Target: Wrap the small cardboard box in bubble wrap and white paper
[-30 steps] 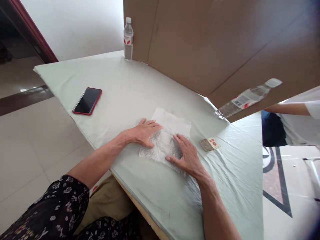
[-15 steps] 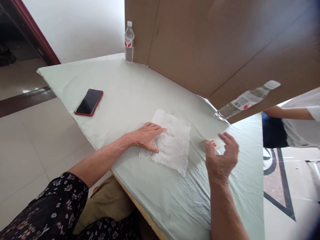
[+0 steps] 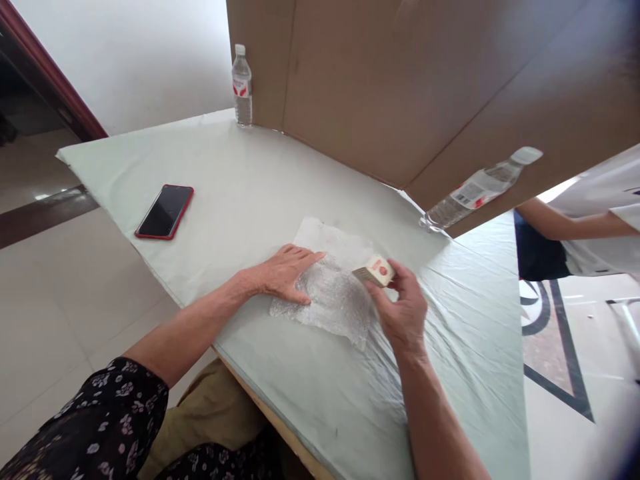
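A sheet of bubble wrap [image 3: 333,293] lies flat on the cloth-covered table [image 3: 210,160]. My left hand [image 3: 285,272] rests on its left side, fingers stretched out and thumb apart. Between the thumb and fingers of my right hand [image 3: 404,310] is a small cream-coloured box [image 3: 379,271] with a red round mark. The box is tilted and held just above the right part of the bubble wrap. What is printed on it is too small to read.
A phone in a red case [image 3: 165,212] lies on the left. One water bottle [image 3: 242,87] stands at the back and another water bottle [image 3: 480,190] at the right, both beside a large cardboard panel [image 3: 360,87]. A person's arm [image 3: 565,223] shows beyond the right edge.
My right hand has closed on the small box, lifted it off the table and brought it left over the bubble wrap. My left hand stays on the wrap. The view has shifted slightly.
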The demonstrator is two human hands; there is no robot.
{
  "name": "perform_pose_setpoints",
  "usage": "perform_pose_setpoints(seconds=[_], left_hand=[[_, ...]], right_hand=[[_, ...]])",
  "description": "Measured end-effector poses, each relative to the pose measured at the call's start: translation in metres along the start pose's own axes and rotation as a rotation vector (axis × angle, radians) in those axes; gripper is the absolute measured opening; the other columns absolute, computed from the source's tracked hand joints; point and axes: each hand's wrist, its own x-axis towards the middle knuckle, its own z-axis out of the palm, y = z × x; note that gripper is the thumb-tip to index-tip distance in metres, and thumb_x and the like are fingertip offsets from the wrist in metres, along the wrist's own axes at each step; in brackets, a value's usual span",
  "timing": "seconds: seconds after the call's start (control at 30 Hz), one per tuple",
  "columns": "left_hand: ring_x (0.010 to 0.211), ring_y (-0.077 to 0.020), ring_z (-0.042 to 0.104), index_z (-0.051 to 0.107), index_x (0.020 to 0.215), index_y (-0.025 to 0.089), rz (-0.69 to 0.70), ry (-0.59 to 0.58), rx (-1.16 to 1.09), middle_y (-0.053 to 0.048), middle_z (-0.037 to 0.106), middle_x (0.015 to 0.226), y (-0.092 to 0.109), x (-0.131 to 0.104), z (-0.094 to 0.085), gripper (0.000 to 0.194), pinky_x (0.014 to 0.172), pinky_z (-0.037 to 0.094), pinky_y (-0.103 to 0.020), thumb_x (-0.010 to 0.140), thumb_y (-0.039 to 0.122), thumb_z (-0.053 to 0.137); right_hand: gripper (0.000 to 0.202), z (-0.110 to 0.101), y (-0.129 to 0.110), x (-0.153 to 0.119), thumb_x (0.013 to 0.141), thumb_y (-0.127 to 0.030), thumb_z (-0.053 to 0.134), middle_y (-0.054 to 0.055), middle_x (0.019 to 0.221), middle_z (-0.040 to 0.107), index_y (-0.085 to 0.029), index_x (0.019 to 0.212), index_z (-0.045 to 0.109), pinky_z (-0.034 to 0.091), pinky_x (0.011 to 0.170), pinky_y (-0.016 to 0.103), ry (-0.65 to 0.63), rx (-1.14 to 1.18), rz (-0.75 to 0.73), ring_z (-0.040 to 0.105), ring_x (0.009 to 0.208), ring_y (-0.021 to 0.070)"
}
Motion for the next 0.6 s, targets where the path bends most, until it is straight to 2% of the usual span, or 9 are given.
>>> perform_pose_setpoints(seconds=[0.1,0.2,0.33,0.5,0.6], left_hand=[[0.14,-0.0335,0.038,0.022,0.154,0.016,0.007,0.017,-0.004,-0.017,0.044,0.15,0.0,0.0,0.001,0.099,0.117,0.023,-0.046,0.076,0.054,0.07],[0.139,-0.0336,0.039,0.022,0.154,0.016,0.009,0.019,-0.01,-0.017,0.045,0.15,-0.001,0.0,0.002,0.1,0.117,0.023,-0.046,0.075,0.052,0.072],[0.139,-0.0335,0.039,0.023,0.154,0.018,0.006,0.028,-0.007,-0.016,0.045,0.15,-0.001,0.0,0.003,0.1,0.118,0.024,-0.047,0.074,0.051,0.073],[0.14,-0.0333,0.038,0.022,0.154,0.018,0.014,0.027,-0.005,-0.016,0.044,0.151,-0.002,0.0,0.004,0.1,0.117,0.024,-0.047,0.075,0.05,0.073],[0.14,-0.0334,0.038,0.022,0.154,0.018,0.015,0.02,-0.002,-0.016,0.044,0.151,-0.001,0.0,0.003,0.099,0.117,0.024,-0.046,0.075,0.049,0.074]], right_hand=[[0.057,0.021,-0.01,-0.009,0.082,-0.046,0.066,0.011,0.13,0.066,-0.024,0.133,0.056,0.049,0.1,0.049,-0.2,-0.007,-0.093,0.064,0.112,0.0276],[0.059,0.032,-0.006,-0.014,0.083,-0.045,0.063,0.013,0.136,0.063,-0.024,0.138,0.053,0.044,0.105,0.054,-0.346,-0.064,-0.137,0.06,0.123,0.0318],[0.059,0.03,-0.004,-0.016,0.085,-0.042,0.061,0.014,0.136,0.063,-0.022,0.139,0.051,0.043,0.105,0.054,-0.351,-0.106,-0.133,0.06,0.124,0.0324],[0.047,0.027,-0.012,-0.016,0.087,-0.039,0.059,0.011,0.132,0.066,-0.024,0.131,0.056,0.042,0.106,0.052,-0.321,-0.069,-0.133,0.06,0.123,0.0307],[0.045,0.028,-0.011,-0.014,0.085,-0.038,0.061,0.012,0.128,0.068,-0.022,0.128,0.056,0.042,0.105,0.053,-0.364,-0.036,-0.116,0.062,0.12,0.0308]])
